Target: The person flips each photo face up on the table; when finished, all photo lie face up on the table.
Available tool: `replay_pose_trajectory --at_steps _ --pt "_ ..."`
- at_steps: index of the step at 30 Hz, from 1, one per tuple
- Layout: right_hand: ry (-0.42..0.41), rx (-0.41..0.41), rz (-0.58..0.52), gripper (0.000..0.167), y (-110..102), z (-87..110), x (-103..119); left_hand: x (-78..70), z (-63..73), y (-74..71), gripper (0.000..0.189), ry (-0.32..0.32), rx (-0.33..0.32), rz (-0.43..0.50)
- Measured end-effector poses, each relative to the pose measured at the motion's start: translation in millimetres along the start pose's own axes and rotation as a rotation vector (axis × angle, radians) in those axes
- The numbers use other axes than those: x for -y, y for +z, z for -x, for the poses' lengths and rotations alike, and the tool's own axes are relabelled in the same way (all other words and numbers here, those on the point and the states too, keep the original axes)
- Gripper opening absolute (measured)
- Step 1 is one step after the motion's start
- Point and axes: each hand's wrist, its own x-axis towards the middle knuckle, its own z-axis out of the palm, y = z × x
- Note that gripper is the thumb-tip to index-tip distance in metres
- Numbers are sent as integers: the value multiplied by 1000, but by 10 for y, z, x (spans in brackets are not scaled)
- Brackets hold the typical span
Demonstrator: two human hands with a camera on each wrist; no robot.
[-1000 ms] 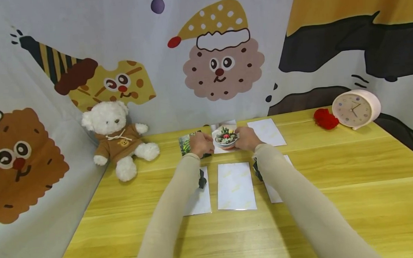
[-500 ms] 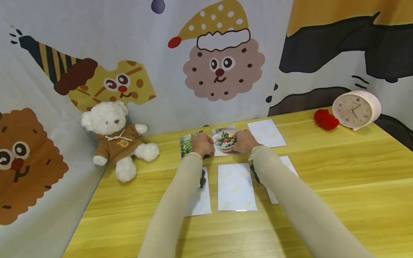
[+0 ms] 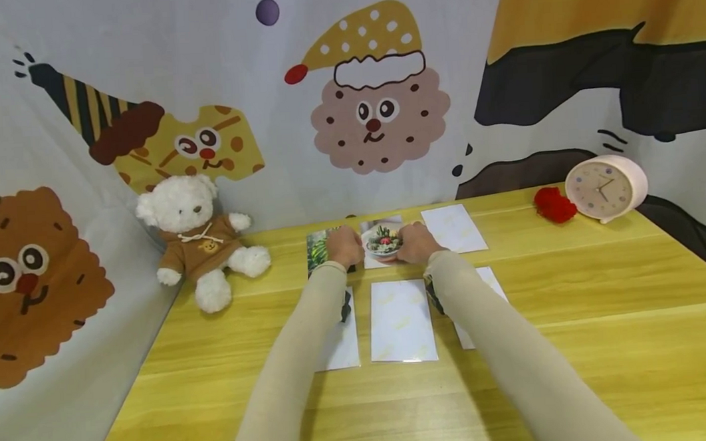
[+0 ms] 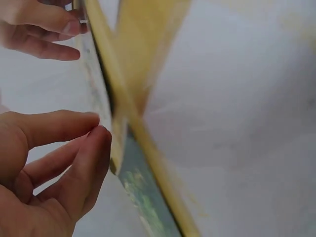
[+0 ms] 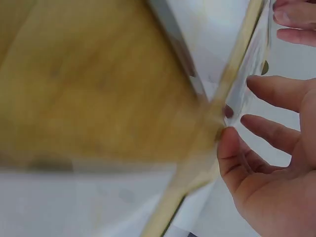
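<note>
A photo card of potted succulents (image 3: 383, 241) lies at the back of the table between both hands. At its left edge is my left hand (image 3: 345, 246), also covering part of a green plant photo card (image 3: 316, 246). In the left wrist view the left fingertips (image 4: 101, 129) meet in a pinch at the succulent card's edge. My right hand (image 3: 419, 242) is at the opposite edge. Seen from the right wrist, its fingers (image 5: 276, 91) are spread and relaxed, one fingertip near the card's edge. Exactly what the fingertips touch is partly blurred.
White cards lie nearby: one at the back right (image 3: 454, 228), one in the front middle (image 3: 402, 321), others partly under the forearms. A teddy bear (image 3: 195, 239) sits at left; a red fluffy thing (image 3: 554, 204) and a pink clock (image 3: 604, 187) stand at right.
The succulent card has come slightly nearer and lies flatter than a second ago, both hands lowering with it. Over the last half second hardly anything has moved.
</note>
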Motion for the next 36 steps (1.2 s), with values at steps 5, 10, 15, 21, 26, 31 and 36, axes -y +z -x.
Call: replay_pose_trajectory --at_steps 5,10,15,21,26,31,36 --pt "-42 17 -2 46 -151 60 -41 -16 -4 -76 17 26 -22 114" --pt "-12 45 -22 48 -329 128 -105 -123 -7 -121 28 45 162 602" --pt "-67 21 40 51 -484 191 -242 -268 -4 -96 42 22 401 928" --pt "-103 -15 114 53 -638 296 -529 -427 -6 74 46 15 546 1135" --pt "-82 -21 148 54 -735 388 -822 -598 57 212 48 -2 605 1273" --pt "-71 -35 163 54 -771 437 -975 -748 87 316 50 -79 608 1375" --pt "-51 25 141 55 -758 459 -975 -856 84 379 55 -142 603 1393"
